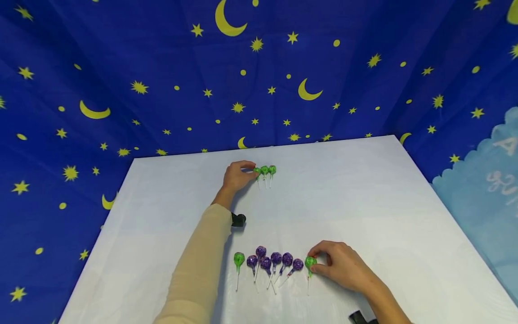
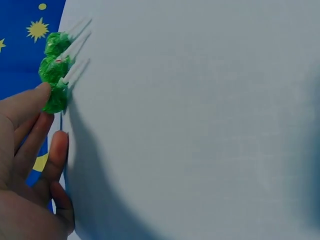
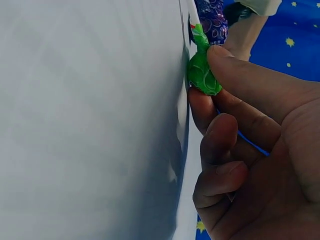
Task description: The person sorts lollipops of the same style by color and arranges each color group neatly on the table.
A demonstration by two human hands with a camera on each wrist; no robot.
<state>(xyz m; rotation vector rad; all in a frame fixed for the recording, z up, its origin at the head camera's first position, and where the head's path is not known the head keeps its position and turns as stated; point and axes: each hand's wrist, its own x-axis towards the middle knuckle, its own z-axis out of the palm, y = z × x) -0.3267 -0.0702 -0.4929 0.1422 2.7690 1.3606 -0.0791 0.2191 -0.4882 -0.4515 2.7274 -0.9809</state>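
Note:
At the far side of the white table, the left hand (image 1: 238, 176) pinches the leftmost green lollipop (image 1: 257, 171) of a row of three; the left wrist view shows thumb and fingers on its green wrapper (image 2: 56, 99). Two more green lollipops (image 1: 265, 170) (image 1: 272, 169) lie beside it, sticks toward the person. Nearer, the right hand (image 1: 341, 265) pinches a green lollipop (image 1: 310, 262) by its head, also seen in the right wrist view (image 3: 204, 75). Left of it lie several purple lollipops (image 1: 276, 258), some sticks crossing, then another green lollipop (image 1: 239, 259).
The white table (image 1: 364, 193) stands against a blue cloth (image 1: 267, 103) with yellow moons and stars. A light blue panel (image 1: 489, 180) hangs at the right. Black wrist devices (image 1: 238, 220) are on both wrists.

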